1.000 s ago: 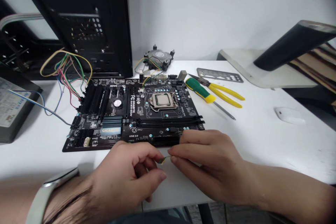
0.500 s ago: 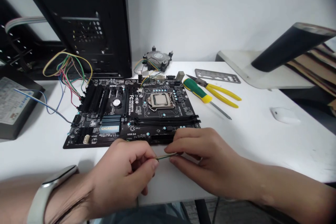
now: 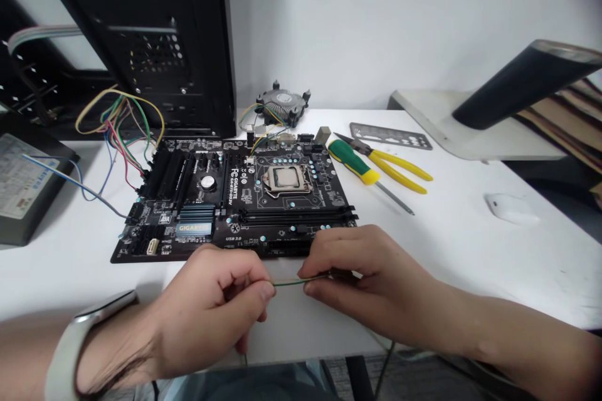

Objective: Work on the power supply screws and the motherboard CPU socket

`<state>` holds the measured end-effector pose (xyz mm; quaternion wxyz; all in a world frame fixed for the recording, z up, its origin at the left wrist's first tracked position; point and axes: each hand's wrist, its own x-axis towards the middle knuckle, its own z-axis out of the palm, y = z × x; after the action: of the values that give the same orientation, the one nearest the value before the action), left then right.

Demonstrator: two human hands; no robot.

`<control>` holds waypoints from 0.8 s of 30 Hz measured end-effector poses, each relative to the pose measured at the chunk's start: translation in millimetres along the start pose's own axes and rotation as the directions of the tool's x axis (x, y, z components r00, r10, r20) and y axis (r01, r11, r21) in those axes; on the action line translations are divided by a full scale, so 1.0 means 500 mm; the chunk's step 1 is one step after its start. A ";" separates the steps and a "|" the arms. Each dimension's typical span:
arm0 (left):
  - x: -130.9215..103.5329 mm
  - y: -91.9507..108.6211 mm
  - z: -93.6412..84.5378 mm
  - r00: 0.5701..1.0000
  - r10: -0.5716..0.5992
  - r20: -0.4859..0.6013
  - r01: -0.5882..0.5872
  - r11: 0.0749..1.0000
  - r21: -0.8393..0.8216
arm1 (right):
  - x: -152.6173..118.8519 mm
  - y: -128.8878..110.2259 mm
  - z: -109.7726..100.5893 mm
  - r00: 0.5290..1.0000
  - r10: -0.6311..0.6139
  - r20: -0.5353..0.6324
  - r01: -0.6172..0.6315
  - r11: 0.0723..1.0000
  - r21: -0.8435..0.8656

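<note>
My left hand [image 3: 226, 307] pinches a thin green and yellowish wire [image 3: 288, 284] between thumb and index finger. A short stretch of it runs across to my right hand [image 3: 362, 282], whose thumb and fingers close on the same wire. The wire's ends are hidden by my hands, though a thin strand hangs below the left one. Just behind both hands a black motherboard [image 3: 221, 207] lies flat on the white table. Its processor [image 3: 285, 177] sits uncovered in the socket. Several coloured wires [image 3: 123, 114] run to the board's left edge.
A black computer case [image 3: 155, 44] stands behind the board, with a power supply [image 3: 28, 182] at far left. Behind the board is a CPU cooler [image 3: 283, 104]. To the right lie a screwdriver [image 3: 352, 161], yellow-handled pliers [image 3: 397, 169], an I/O plate [image 3: 390, 136], a mouse [image 3: 510, 207] and a monitor stand [image 3: 437, 119].
My left hand has shifted slightly left, so a longer stretch of wire shows between the hands. A cable has come into view below my right wrist.
</note>
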<state>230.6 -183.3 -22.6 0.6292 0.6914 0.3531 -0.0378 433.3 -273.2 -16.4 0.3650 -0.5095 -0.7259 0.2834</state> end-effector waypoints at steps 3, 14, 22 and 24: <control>0.004 -0.013 0.001 0.998 0.067 -0.013 -0.067 0.998 -0.005 | 0.003 -0.004 -0.003 1.000 0.019 0.024 -0.020 0.999 0.040; -0.010 -0.024 0.013 0.795 0.561 -0.230 -0.441 0.796 0.415 | 0.002 -0.011 0.002 0.956 0.264 0.129 -0.285 0.940 0.187; -0.009 -0.040 0.013 0.605 0.789 -0.109 -0.512 0.490 0.705 | 0.017 -0.012 0.013 0.793 0.523 0.313 -0.605 0.735 0.306; -0.011 -0.044 0.011 0.598 0.800 -0.035 -0.513 0.417 0.750 | 0.019 -0.015 0.016 0.759 0.549 0.350 -0.648 0.690 0.323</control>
<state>217.0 -191.3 -39.5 0.2101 0.9419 0.1226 0.2318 420.9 -266.8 -12.9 0.2687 -0.5909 -0.4747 0.5943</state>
